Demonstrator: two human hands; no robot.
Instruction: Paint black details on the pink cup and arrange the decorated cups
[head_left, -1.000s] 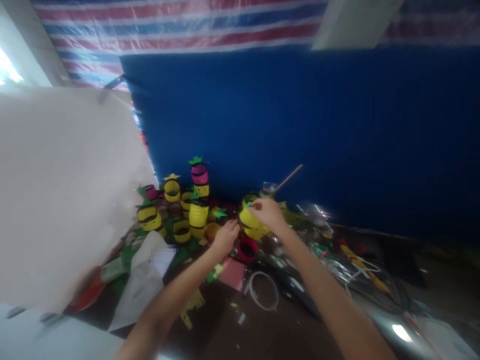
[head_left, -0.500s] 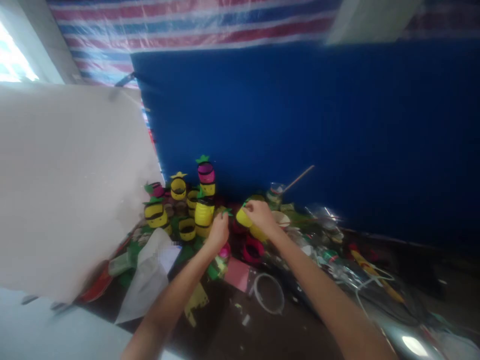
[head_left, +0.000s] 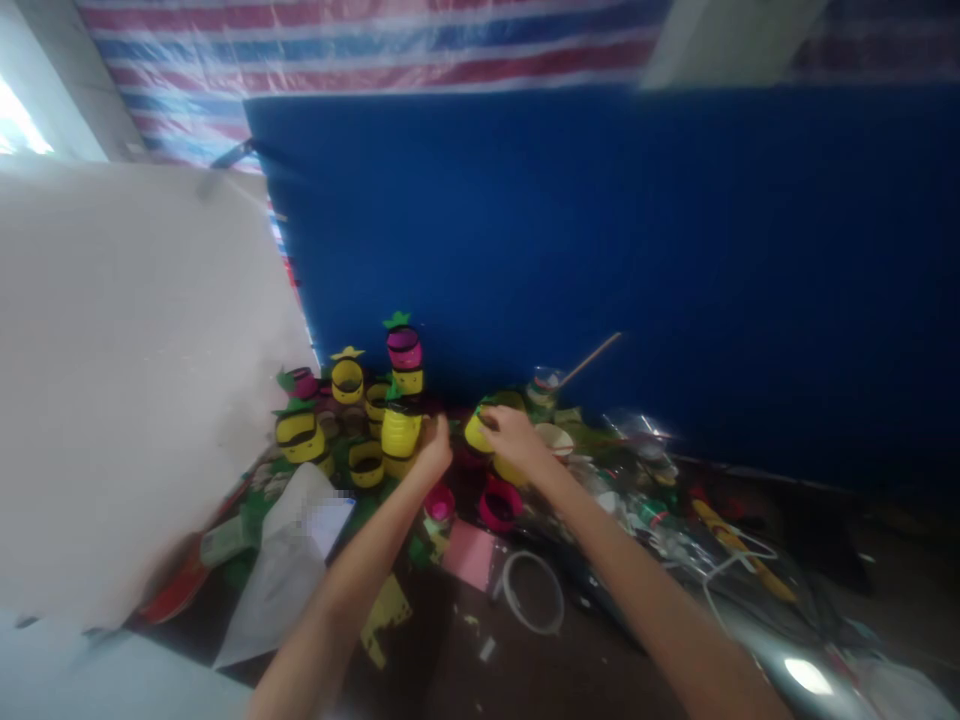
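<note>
My left hand [head_left: 436, 443] is beside a yellow ribbed cup [head_left: 400, 430] with a dark rim; its fingers are blurred, and whether it holds anything does not show. Closed at the fingertips, my right hand [head_left: 510, 432] pinches a small green piece [head_left: 484, 411] at the edge of a yellow cup [head_left: 478, 432]. Below the hands are a magenta ring-shaped cup [head_left: 500, 504] and a smaller pink one [head_left: 439, 503]. More yellow cups stand to the left, and a magenta cup [head_left: 404, 347] sits on top of a yellow one.
A pink sheet [head_left: 469, 555] and a clear ring [head_left: 533, 592] lie on the dark table [head_left: 450, 670]. White paper [head_left: 274, 580] is at the left. A stick rises from a jar [head_left: 543, 392]; clear plastic, a yellow-handled tool [head_left: 742, 550] and wires crowd the right.
The green piece near my left fingertips is no longer visible there, and that hand is closer to the ribbed cup. My right hand remains by the yellow cup. The view has shifted slightly.
</note>
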